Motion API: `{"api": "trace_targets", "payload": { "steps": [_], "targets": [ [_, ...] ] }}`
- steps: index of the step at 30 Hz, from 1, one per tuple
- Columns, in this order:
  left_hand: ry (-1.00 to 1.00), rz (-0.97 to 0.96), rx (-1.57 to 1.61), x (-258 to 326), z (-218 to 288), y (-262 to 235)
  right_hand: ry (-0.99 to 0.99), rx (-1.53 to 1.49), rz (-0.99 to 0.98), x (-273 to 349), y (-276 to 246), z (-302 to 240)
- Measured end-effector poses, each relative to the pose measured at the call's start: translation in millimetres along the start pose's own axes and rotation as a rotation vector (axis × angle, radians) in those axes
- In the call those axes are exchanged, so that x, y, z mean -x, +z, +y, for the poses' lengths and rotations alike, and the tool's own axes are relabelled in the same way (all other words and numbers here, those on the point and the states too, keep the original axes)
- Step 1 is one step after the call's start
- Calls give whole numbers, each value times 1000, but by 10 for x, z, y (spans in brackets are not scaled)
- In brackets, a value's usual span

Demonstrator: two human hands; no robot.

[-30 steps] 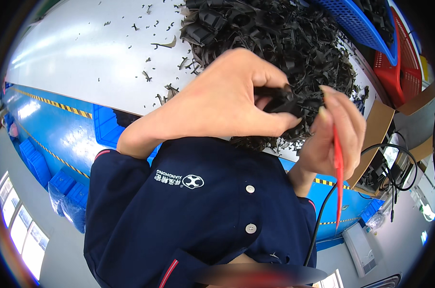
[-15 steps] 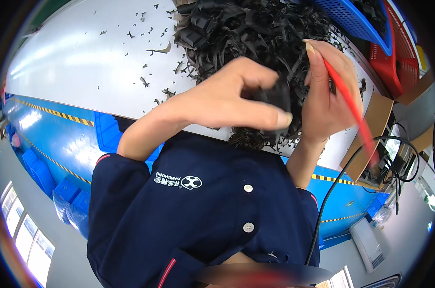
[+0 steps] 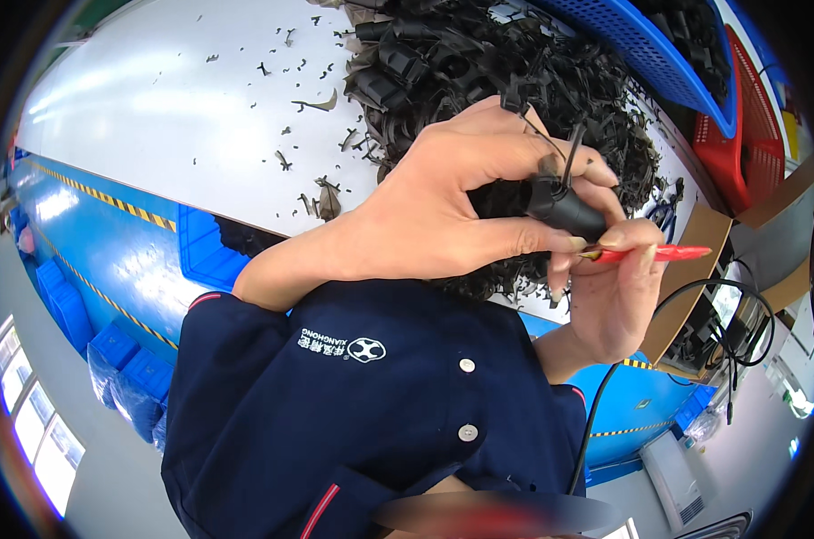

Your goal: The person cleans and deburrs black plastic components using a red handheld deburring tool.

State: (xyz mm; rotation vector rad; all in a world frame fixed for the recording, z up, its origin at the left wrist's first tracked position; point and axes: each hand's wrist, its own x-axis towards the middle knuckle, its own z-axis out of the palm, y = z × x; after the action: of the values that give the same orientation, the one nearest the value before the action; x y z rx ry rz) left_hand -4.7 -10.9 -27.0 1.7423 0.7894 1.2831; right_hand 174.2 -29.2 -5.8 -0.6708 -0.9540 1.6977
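My left hand point(image 3: 416, 202) is closed on a black moulded plastic part point(image 3: 564, 208), rounded like a short tube. Thin black strips and a small block stick up from the part past my fingers. Close against its near side, my right hand point(image 3: 615, 301) pinches a slim red-handled tool point(image 3: 667, 253). The handle points right, and its small tip lies by my left thumb; what kind of tip it is I cannot make out. Beneath and behind both hands spreads a heap of black plastic parts and trimmings point(image 3: 407, 63).
Small black scraps point(image 3: 283, 162) lie scattered on the white table point(image 3: 155, 108). At the far right stand a blue basket point(image 3: 645, 45) with black parts and a red basket point(image 3: 726, 166). A cardboard box point(image 3: 694, 296) and a black cable point(image 3: 595, 404) are at right; a blue bin point(image 3: 200, 247) stands left.
My left hand has come up from the heap with a black part in it. My right hand has moved down toward it, and the red-handled tool has swung from steep to nearly level.
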Motion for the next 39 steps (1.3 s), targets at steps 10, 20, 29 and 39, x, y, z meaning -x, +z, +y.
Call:
{"api": "trace_targets", "payload": {
  "steps": [10,20,29,39],
  "targets": [
    [80,568,-519,-33,-76,-110,-264,235,227,3,39,75],
    [-530,203,386,53,222,98,-583,786,61,52,111,311],
    [-381,134,140,98,196,81,-415,423,92,11,84,78],
    [-142,72,-339,58,329,-10,-294,458,144,-27,98,59]
  ]
}}
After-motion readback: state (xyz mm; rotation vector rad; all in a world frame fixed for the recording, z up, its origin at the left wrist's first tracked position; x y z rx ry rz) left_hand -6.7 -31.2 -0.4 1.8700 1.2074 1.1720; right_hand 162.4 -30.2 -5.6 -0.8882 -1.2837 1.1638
